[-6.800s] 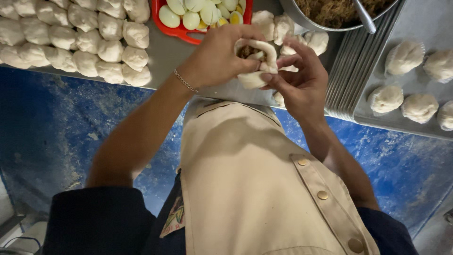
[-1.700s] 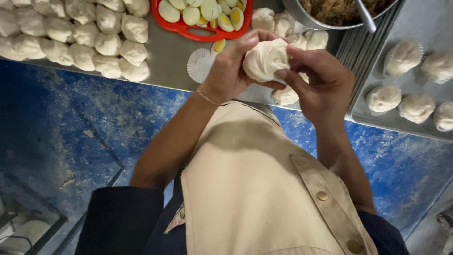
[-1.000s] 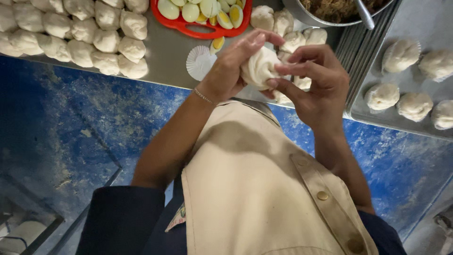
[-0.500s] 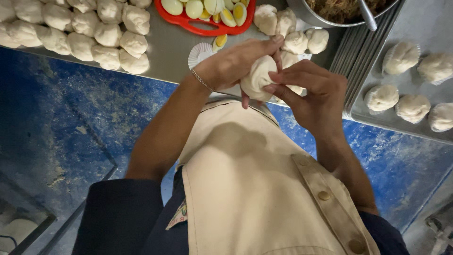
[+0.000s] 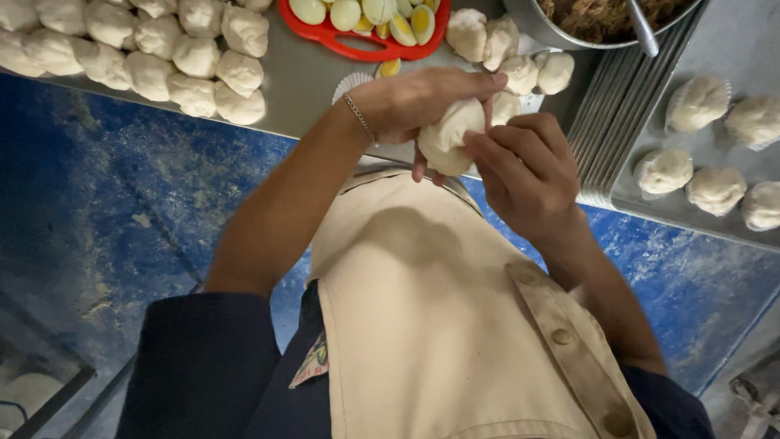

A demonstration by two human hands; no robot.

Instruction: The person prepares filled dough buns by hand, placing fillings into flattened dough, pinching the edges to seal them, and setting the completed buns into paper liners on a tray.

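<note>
My left hand and my right hand both grip one round white dough bun, held in the air above my beige apron, close to the front edge of the steel table. The left hand's fingers curl over the bun's top; the right hand's fingers pinch its right side. A thin bracelet sits on my left wrist. A white paper cup liner lies on the table just behind my left wrist.
Several dough balls lie at the table's left. A red tray of halved boiled eggs sits at the back, with a metal bowl of brown filling and a spoon. Shaped buns rest on stacked steel trays at right. Blue floor below.
The bun has come down from near the table toward my chest while both hands keep turning and pinching it shut. The open dough seen earliest is now closed.
</note>
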